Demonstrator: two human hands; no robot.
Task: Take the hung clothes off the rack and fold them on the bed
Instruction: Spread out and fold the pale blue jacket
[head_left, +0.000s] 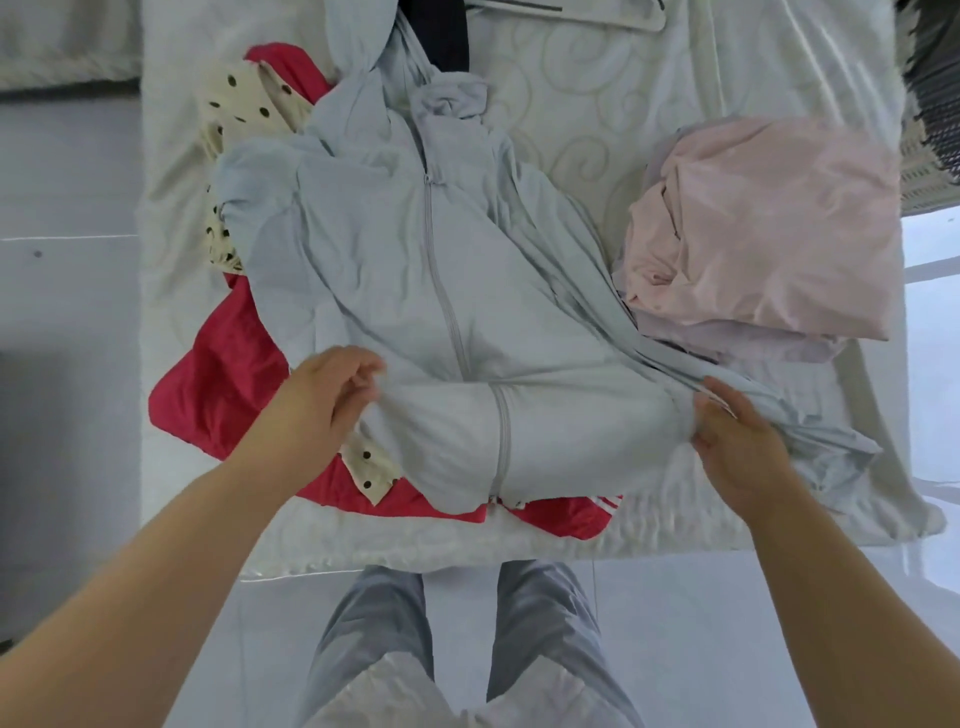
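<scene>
Item: pale blue zip-front hooded jacket, lying front-up on the bed.

1. Grey trousers: the person's legs are standing on the pale floor, just beside the near edge of the bed.
2. Left hand: its fingers are curling in and pinching the jacket's lower left side.
3. Right hand: it is gripping a bunch of the jacket's fabric at the lower right side, where the sleeve is trailing past.
4. Jacket, condition: thin, soft and lightly creased. A grey zipper is running closed down the middle. A crosswise fold is showing between the two hands, with the hem part hanging toward the bed edge. One sleeve is stretching diagonally toward the near right corner, the other is lying bent over the far left shoulder. The hood is lying crumpled at the far end.
5. Red garment: it is lying under the jacket and showing at the left and along the near hem.
6. Cream polka-dot garment: it is also lying beneath the jacket, peeking out at the far left and near the left hand.
7. Folded pink garment: it is resting on a lavender piece, right of the jacket.
8. Dark garment and white hanger: both are lying at the far end and are cut by the frame edge.
</scene>
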